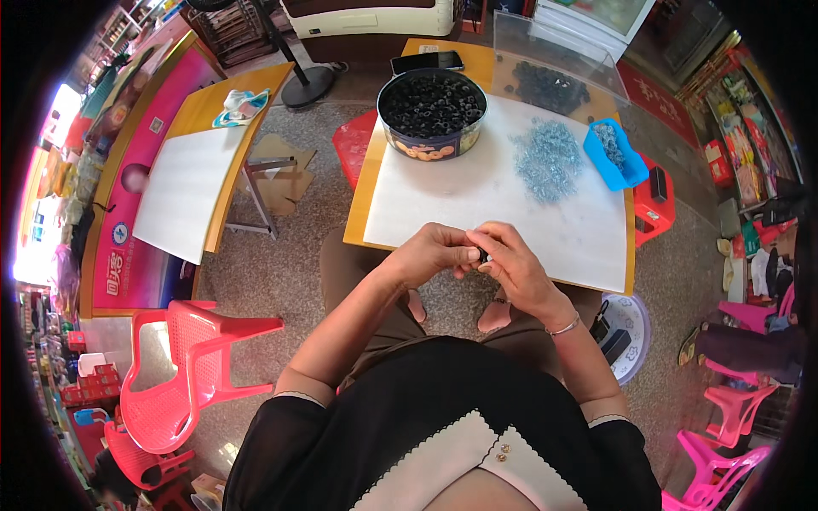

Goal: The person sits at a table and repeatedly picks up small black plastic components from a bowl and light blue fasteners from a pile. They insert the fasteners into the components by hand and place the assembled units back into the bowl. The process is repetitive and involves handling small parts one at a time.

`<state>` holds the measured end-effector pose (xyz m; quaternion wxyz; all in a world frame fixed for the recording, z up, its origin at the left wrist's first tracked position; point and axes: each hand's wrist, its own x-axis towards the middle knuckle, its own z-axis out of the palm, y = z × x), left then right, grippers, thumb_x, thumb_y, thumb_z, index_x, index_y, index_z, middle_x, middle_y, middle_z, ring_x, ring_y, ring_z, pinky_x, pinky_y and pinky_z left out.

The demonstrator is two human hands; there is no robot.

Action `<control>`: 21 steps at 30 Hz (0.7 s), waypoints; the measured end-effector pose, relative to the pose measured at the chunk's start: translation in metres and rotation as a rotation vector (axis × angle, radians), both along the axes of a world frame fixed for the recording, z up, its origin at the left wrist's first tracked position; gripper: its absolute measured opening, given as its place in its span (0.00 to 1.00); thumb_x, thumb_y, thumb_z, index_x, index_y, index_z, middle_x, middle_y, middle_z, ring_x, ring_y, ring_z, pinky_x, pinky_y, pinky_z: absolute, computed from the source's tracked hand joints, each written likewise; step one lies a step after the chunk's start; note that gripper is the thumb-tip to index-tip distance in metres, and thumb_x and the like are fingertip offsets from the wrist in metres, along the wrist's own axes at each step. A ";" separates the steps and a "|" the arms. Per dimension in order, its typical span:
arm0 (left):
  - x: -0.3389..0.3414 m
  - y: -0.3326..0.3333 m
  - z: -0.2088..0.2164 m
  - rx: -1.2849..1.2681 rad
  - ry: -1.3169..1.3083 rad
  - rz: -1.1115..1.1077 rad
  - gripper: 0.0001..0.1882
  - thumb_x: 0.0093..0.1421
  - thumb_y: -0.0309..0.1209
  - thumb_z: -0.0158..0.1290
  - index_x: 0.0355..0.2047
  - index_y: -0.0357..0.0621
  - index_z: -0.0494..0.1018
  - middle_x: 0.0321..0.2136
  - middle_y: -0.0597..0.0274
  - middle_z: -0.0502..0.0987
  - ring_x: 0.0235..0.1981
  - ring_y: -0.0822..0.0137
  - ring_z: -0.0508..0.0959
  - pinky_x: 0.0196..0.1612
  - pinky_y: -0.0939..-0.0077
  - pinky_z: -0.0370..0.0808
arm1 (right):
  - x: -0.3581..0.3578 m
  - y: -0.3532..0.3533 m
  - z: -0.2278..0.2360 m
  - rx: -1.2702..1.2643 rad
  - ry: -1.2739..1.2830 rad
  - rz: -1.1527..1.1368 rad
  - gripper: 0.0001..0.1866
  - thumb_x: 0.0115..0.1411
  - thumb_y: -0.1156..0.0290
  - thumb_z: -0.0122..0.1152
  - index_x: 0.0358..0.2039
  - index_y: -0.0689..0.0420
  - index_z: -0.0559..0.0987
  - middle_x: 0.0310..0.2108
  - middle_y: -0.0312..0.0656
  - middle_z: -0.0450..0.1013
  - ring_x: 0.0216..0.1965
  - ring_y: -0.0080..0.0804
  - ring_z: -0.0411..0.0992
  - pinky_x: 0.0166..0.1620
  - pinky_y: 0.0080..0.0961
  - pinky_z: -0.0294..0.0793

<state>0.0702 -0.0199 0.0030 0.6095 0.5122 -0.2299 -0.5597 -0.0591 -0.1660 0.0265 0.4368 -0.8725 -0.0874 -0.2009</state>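
Note:
Over the near edge of the table, my two hands meet, both closed on a small black part (483,255). My left hand (430,255) pinches it from one side, thumb and fingertips together. From the other side my right hand (517,266) curls its fingers round it. The part is mostly covered, so its exact shape is hidden. Beyond them stands a round tub (433,146) filled with small black ring-like pieces (432,100). To its right lies a loose pile of small clear bluish pieces (547,160). More clear pieces sit in a blue plastic basket (630,175).
White sheeting (443,200) covers the wooden table. Black pieces (550,89) lie at its far right, by a clear panel (558,49). A dark phone (428,62) rests behind the tub. Red stools (654,200) flank the table; a pink chair (183,375) stands left.

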 end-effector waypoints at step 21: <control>-0.025 -0.006 -0.012 -0.120 0.529 0.083 0.12 0.60 0.33 0.53 0.39 0.36 0.72 0.26 0.67 0.73 0.25 0.76 0.68 0.30 0.83 0.66 | -0.012 0.003 -0.008 0.425 0.126 -0.075 0.14 0.54 0.76 0.56 0.43 0.62 0.73 0.42 0.44 0.68 0.43 0.38 0.68 0.46 0.27 0.69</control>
